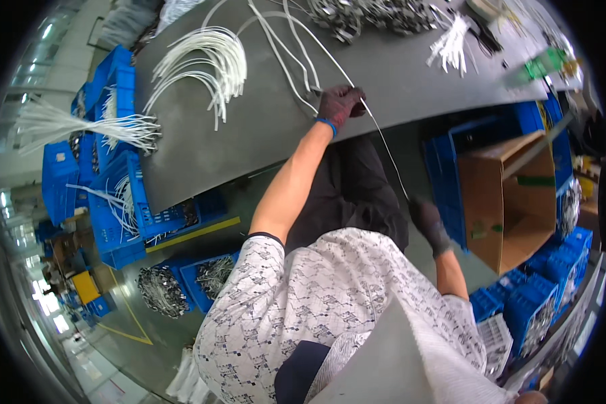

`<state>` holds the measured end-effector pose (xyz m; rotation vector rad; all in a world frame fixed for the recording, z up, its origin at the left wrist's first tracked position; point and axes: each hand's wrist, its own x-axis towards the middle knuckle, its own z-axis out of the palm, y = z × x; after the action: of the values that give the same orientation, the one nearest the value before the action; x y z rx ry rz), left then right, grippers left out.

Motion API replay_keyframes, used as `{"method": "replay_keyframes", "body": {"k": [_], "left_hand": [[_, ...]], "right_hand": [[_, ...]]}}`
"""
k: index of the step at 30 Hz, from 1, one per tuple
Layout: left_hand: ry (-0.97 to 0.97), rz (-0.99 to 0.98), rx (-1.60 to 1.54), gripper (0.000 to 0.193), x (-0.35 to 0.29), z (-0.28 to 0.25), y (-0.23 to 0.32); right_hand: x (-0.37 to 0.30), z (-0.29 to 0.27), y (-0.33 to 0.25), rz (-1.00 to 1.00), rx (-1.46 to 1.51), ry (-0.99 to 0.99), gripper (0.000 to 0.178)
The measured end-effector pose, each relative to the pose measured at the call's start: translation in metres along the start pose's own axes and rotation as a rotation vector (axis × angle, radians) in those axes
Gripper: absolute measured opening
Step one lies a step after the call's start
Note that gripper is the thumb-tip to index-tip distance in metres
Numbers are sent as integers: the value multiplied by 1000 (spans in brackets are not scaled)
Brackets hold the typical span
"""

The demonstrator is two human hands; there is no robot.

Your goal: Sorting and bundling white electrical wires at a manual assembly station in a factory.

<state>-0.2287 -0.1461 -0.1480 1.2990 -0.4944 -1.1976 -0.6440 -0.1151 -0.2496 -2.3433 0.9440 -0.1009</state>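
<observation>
My left hand, in a dark reddish glove, is closed around a long white cable just above the front edge of the grey table. Past that hand the cable runs on toward me as a thinner, taut line. Its lower end meets my right hand, which is dark-gloved, low and off the table to the right. The right fingers are closed on that end, though they are partly blurred. More white cables lie loose on the table beside my left hand, their ends close to its wrist.
A curved bundle of white cables lies on the grey table. Metal parts, a short white bundle and a green bottle sit farther back. Blue crates stand left; an open cardboard box stands right.
</observation>
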Motion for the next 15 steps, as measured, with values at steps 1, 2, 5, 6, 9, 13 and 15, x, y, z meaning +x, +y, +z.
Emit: {"method": "replay_keyframes", "body": {"k": [1,2,5,6,9,13,15], "left_hand": [[-44,-48,55,22,-8,13,1],[-60,-69,58,22,-17,22,0],[-201,127,302,23,-42,40,-11],[-216,120,302,23,-50,46,-13],[-85,149,132,21,-70,44,-9],[-80,158,65,26,-86,24,-7],[-65,176,66,27,-86,15,-3]], "right_hand": [[29,-23,-34,-15,58,54,21],[57,-47,-74,-25,160,146,23],[128,-74,-144,29,622,404,28],[146,-70,-149,-8,640,506,30],[171,-68,-169,268,1011,336,35],[192,-47,-177,277,1179,187,42],[205,-25,-170,-179,436,500,49]]}}
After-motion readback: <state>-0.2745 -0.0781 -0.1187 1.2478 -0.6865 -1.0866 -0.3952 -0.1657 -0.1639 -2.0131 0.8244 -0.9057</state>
